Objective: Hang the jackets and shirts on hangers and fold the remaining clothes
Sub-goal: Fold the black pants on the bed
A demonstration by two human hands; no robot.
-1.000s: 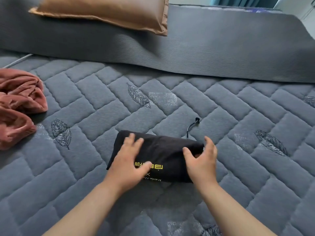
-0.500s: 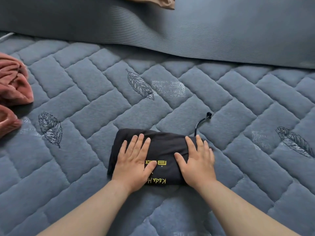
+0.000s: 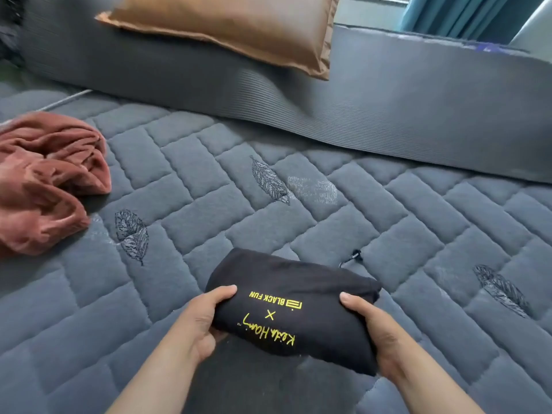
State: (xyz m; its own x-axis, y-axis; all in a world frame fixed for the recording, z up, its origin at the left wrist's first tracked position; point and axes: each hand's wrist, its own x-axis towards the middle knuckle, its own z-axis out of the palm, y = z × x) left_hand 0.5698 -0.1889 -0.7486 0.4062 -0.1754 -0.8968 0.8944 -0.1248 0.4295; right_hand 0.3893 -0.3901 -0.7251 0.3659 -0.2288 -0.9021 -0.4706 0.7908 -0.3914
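A folded black garment (image 3: 294, 297) with yellow lettering sits in both my hands, lifted slightly off the grey quilted bed (image 3: 209, 180). My left hand (image 3: 203, 319) grips its left end, thumb on top and fingers underneath. My right hand (image 3: 373, 333) grips the right end the same way. A black drawstring tip (image 3: 354, 256) pokes out behind the bundle. At the left edge of the bed lies a crumpled rust-red garment (image 3: 44, 180).
A brown pillow (image 3: 233, 28) lies on a ribbed grey blanket (image 3: 388, 109) across the far side of the bed. Teal curtains (image 3: 466, 16) hang at the top right. Quilted bed surface stretches to the right of my hands.
Both hands were pressing flat on the folded black garment; now they grip its two ends and have lifted it. The view has tilted up, bringing the pillow back in.
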